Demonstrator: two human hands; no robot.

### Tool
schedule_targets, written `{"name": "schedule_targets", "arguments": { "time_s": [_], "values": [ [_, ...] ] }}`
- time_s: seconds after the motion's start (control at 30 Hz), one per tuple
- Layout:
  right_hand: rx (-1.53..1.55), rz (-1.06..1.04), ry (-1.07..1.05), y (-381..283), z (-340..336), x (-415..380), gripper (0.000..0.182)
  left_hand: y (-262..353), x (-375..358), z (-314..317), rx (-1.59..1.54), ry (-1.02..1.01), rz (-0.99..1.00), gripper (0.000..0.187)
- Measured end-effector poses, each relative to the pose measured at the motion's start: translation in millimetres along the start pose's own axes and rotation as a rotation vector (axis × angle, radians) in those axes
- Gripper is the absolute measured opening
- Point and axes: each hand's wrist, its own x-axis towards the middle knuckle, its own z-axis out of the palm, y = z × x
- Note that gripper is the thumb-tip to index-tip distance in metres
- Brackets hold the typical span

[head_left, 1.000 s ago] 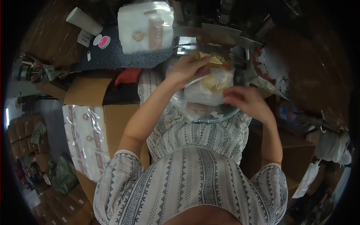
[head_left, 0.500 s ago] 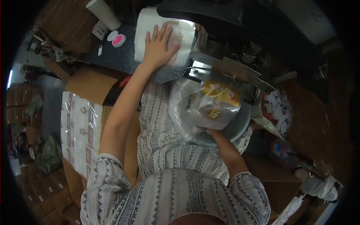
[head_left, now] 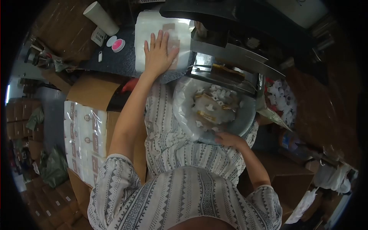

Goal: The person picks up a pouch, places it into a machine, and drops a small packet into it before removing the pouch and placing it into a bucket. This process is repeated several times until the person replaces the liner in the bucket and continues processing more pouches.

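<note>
My left hand [head_left: 158,57] lies flat, fingers spread, on a stack of clear-and-white plastic pouches [head_left: 149,32] beside the machine. My right hand [head_left: 229,140] is at the near rim of a basin lined with clear plastic [head_left: 184,115]; its fingers are stretched out and nothing shows in them. Small white plastic spouts [head_left: 218,92] and gold-printed pouch pieces [head_left: 207,115] lie inside the basin. Above its far rim, a strip of gold-printed film [head_left: 228,72] sits in the slot of a dark machine with metal plates [head_left: 230,51].
A tall white cup [head_left: 101,18], a small sign [head_left: 98,36] and an open round tin of pink paste [head_left: 118,45] stand on the left of the bench. At left, a carton [head_left: 94,87] adjoins wrapped printed packs [head_left: 86,134]. More white spouts [head_left: 281,96] fill a bag at right.
The gold-printed pouch that my right hand held over the basin is gone from it, uncovering the spouts below. My right hand has drawn back to the near rim; my left stays on the stack.
</note>
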Motion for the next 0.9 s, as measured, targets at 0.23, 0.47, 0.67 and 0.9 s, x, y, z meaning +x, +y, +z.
{"name": "schedule_targets", "arguments": {
  "time_s": [0.23,0.47,0.67,0.9],
  "values": [
    [-0.354,-0.140,1.407,-64.0,-66.9,-170.5,0.028,5.3,-11.1,-8.7,-0.062,-0.004,-0.041,0.066],
    [-0.612,0.222,1.441,-21.4,-118.5,-136.1,0.035,62.4,-83.0,-57.6,0.036,-0.062,-0.017,0.055],
    [-0.337,0.182,1.355,-28.8,-126.0,-143.0,0.031,52.5,-89.6,-79.9,-0.066,-0.128,-0.029,0.039],
    [-0.240,-0.130,1.557,-47.6,-110.5,-166.7,0.022,73.0,-81.9,-118.5,-0.341,-0.090,-0.210,0.013]
  ]
}}
